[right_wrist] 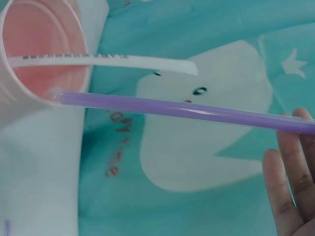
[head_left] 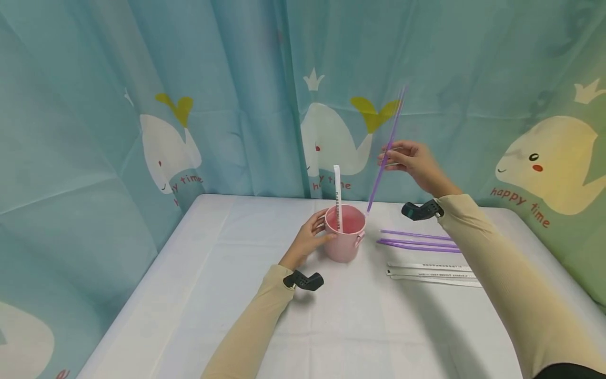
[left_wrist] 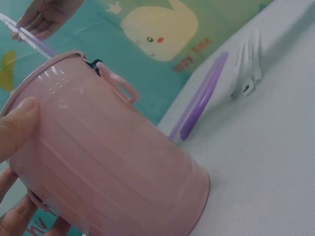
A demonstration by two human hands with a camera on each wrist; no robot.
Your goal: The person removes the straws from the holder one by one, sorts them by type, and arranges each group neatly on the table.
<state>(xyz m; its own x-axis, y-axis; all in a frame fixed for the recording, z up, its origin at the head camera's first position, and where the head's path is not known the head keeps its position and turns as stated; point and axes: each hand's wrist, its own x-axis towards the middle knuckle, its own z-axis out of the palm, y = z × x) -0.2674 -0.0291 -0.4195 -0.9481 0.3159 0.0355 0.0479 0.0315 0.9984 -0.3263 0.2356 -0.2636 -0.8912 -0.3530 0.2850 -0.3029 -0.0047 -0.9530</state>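
Note:
My left hand (head_left: pixel 306 241) grips a small pink bucket (head_left: pixel 343 249) standing on the table, thumb on the near side and fingers round the left. In the left wrist view the thumb presses just below the rim of the bucket (left_wrist: pixel 108 142). One white paper-wrapped straw (head_left: pixel 337 184) with printed text stands upright inside it. Up and to the right, my right hand (head_left: pixel 414 160) pinches a long purple straw (head_left: pixel 395 122) in a clear wrapper. The straw tilts, its lower end beside the bucket's right rim. In the right wrist view the tip of the purple straw (right_wrist: pixel 172 109) overlaps the rim.
Several purple straws (head_left: pixel 418 243) lie on the table right of the bucket. Nearer me, several white wrapped straws (head_left: pixel 431 273) lie alongside. The white-covered table (head_left: pixel 246 295) ends at a blue-green whale-print curtain (head_left: pixel 246 105) behind and at the sides.

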